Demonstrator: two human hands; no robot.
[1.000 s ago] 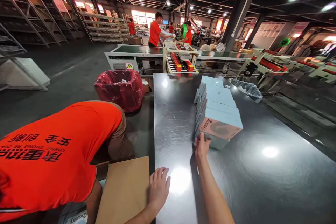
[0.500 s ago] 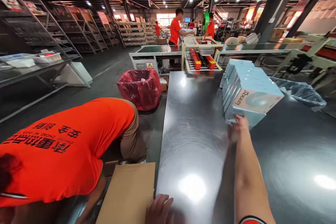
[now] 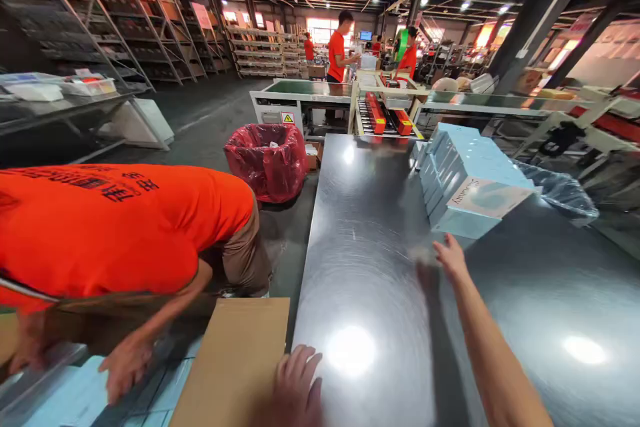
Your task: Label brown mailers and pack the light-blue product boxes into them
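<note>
A steel counter (image 3: 360,260) runs ahead, with one bent-over co-worker (image 3: 115,227) in an orange shirt beside its left edge, that person's two hands (image 3: 125,367) low over pale blue flat sheets (image 3: 65,393). One red-lined bin (image 3: 265,163) stands beyond. On the counter's right side sits one row of at least five pale blue boxes (image 3: 475,180), with one clear plastic bag (image 3: 560,193) just behind it. One cardboard sheet (image 3: 235,363) lies by the near left edge. The right hand (image 3: 450,257) is open, fingers spread, near the boxes but not touching them. The left hand (image 3: 295,380), fingers loosely spread, rests empty on the counter beside the sheet.
</note>
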